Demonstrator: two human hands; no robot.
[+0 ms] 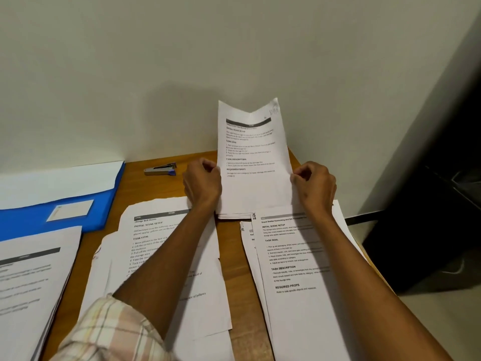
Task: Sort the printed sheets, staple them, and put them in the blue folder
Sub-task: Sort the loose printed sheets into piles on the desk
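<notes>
Both hands were busy: the left hand [202,179] and right hand [313,185] each pinched a side edge of a small stack of sheets [253,162], stood upright with its bottom edge on the wooden table [234,246], top corners flopping a bit. The blue folder [78,204] lay far left with white paper inside. The stapler [161,169] sat beside it. More printed piles [169,256] lay flat under the arms.

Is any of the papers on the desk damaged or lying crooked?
Yes. The held sheets sag along the middle at the top. The pile under the left arm lies fanned and crooked, with a rough upper edge.
</notes>
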